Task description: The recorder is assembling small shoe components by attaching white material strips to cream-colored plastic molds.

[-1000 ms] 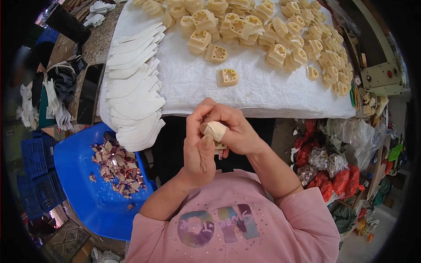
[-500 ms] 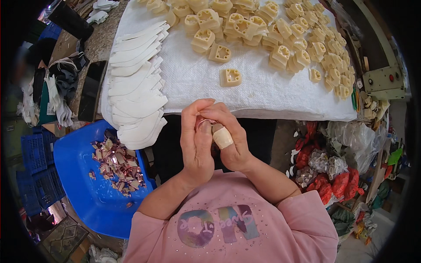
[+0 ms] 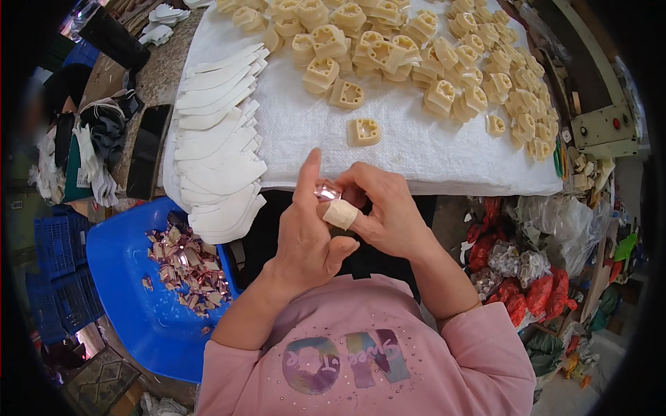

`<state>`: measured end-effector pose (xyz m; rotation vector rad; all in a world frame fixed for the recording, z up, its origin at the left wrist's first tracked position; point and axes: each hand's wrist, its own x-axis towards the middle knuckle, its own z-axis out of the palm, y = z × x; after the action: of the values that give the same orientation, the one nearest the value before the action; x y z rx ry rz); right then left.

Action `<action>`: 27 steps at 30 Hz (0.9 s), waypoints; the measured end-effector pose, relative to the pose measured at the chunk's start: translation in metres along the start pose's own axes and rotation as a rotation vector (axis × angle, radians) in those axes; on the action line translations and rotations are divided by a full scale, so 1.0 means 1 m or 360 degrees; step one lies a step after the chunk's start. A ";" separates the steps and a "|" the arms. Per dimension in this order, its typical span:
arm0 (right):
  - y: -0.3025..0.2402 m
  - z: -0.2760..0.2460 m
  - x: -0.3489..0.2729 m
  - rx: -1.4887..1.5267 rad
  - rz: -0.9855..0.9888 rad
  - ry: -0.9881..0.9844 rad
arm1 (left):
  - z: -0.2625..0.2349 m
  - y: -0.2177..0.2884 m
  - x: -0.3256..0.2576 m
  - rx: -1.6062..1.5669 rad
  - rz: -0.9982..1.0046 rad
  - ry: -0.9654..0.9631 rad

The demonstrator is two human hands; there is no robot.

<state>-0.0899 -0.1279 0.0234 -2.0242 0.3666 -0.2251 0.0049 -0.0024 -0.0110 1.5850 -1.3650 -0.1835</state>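
Observation:
In front of my chest, my right hand [image 3: 385, 208] pinches a small shiny pink metallic piece [image 3: 329, 191]; its full shape is hidden by the fingers. The thumb of that hand wears a beige tape wrap [image 3: 340, 214]. Just left of the piece is my left hand [image 3: 302, 232], its index finger stretched up and its thumb held apart. Its other fingers are partly hidden behind the right thumb. A single cream plastic block [image 3: 364, 132] with holes lies on the white cloth [image 3: 305, 145] beyond my hands.
Many cream blocks [image 3: 388, 55] are heaped at the far side. Overlapping white curved sheets [image 3: 218, 149] line the cloth's left edge. A blue tub [image 3: 139, 305] at left holds pink metallic pieces [image 3: 187, 267]. Red bags [image 3: 538, 291] lie low at right; a phone [image 3: 149, 152] sits far left.
My hands were cupped together; now the left has opened, its index finger and thumb spreading away. The right thumb has shifted left, and the pink piece shows more. The view has shifted slightly.

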 end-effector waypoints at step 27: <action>0.030 -0.004 -0.007 0.0959 -0.0170 0.0010 | 0.002 0.010 0.006 0.0034 -0.0070 0.0232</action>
<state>-0.1022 -0.1416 -0.0020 -1.4485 0.1649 -0.3602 -0.0010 -0.0068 -0.0020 1.6148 -1.2237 -0.0787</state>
